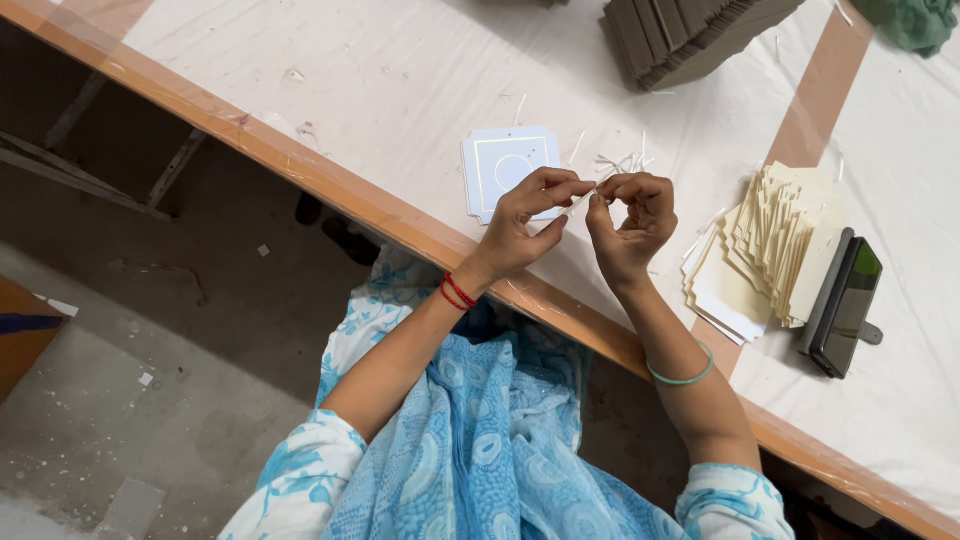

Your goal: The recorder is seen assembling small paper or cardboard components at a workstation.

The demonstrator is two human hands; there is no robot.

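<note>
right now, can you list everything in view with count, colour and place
pale blue cards: small stack, table, beyond the hands
cream cards: fanned pile, right of the hands
phone: one, black, beside the cream pile
grey boards: stack, far table edge
green cloth: one, top right corner
white string bits: several, scattered by the blue cards
white strip: one, pinched between both hands
left hand: red thread bangle
right hand: green bangle
</note>
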